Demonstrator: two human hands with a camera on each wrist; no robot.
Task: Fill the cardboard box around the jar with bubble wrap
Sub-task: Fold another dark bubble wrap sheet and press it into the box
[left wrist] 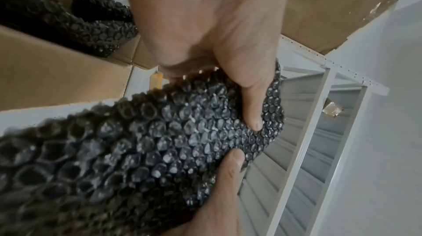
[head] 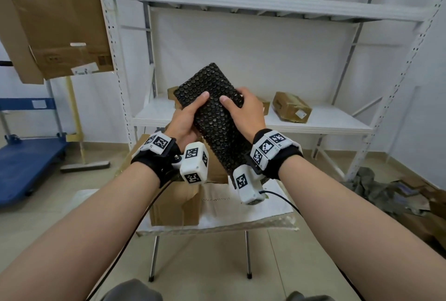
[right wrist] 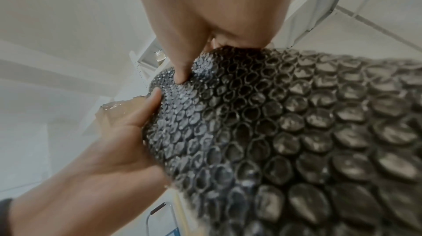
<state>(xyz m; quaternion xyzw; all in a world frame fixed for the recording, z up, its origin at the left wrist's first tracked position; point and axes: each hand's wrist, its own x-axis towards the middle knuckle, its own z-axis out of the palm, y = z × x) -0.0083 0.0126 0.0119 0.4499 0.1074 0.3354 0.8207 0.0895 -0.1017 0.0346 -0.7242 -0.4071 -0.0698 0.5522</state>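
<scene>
White shelving [head: 265,3] behind; both hands, left [head: 184,119] and right [head: 243,110], pinch a black bubble wrap sheet [head: 217,117] above the cardboard box [head: 176,204].

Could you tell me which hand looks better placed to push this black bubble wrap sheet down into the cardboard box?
Probably the left hand: its grip sits lower on the bubble wrap sheet, over the cardboard box. The right hand holds the sheet's other edge.
</scene>
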